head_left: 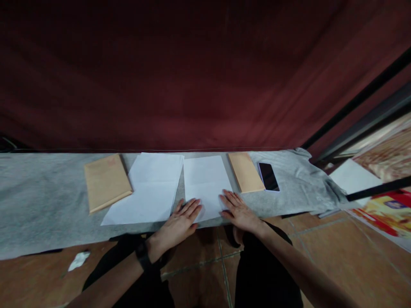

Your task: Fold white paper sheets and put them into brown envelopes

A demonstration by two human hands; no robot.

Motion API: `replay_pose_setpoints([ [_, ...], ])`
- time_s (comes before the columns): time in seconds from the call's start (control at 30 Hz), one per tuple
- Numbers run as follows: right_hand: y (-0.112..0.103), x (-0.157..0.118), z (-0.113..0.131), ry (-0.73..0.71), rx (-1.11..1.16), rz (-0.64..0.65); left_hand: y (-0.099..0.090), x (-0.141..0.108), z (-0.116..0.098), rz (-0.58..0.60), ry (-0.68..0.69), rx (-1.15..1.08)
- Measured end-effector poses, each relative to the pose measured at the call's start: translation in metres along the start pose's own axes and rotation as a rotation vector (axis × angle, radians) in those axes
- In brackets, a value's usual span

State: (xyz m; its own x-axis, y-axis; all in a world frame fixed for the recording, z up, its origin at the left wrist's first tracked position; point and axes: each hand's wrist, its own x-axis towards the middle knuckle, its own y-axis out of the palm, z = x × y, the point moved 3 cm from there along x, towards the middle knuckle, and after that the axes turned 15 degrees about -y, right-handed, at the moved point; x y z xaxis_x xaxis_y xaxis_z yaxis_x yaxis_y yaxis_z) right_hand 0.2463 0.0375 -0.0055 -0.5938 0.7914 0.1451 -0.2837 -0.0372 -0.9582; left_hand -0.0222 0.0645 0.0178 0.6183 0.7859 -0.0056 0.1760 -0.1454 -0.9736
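A white sheet of paper (pixel 205 175) lies flat on the grey cloth, with a faint crease across it. My left hand (pixel 183 220) rests palm down at its lower left edge, fingers stretched out. On the lower right edge, my right hand (pixel 239 209) lies flat with its fingers spread. Left of that sheet are more white papers (pixel 147 184), overlapping one another at slightly different angles. A stack of brown envelopes (pixel 107 182) sits at the far left of the papers. To the right lies a narrower brown envelope stack (pixel 245 173).
A dark-screened phone (pixel 269 176) touches the right envelopes. Grey cloth (pixel 48 192) covers the narrow bench, backed by a dark red curtain (pixel 192 85). Black metal bars (pixel 359 98) stand at the right, near a red and yellow printed package (pixel 385 214). Crumpled tissue (pixel 78 260) lies on the tiles.
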Motion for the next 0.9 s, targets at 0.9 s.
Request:
replay_pose_setpoints([
  [0.9,-0.029,-0.019,0.02,-0.081,0.312,-0.047,-0.019,-0.013,0.033,0.059,-0.008,-0.192],
])
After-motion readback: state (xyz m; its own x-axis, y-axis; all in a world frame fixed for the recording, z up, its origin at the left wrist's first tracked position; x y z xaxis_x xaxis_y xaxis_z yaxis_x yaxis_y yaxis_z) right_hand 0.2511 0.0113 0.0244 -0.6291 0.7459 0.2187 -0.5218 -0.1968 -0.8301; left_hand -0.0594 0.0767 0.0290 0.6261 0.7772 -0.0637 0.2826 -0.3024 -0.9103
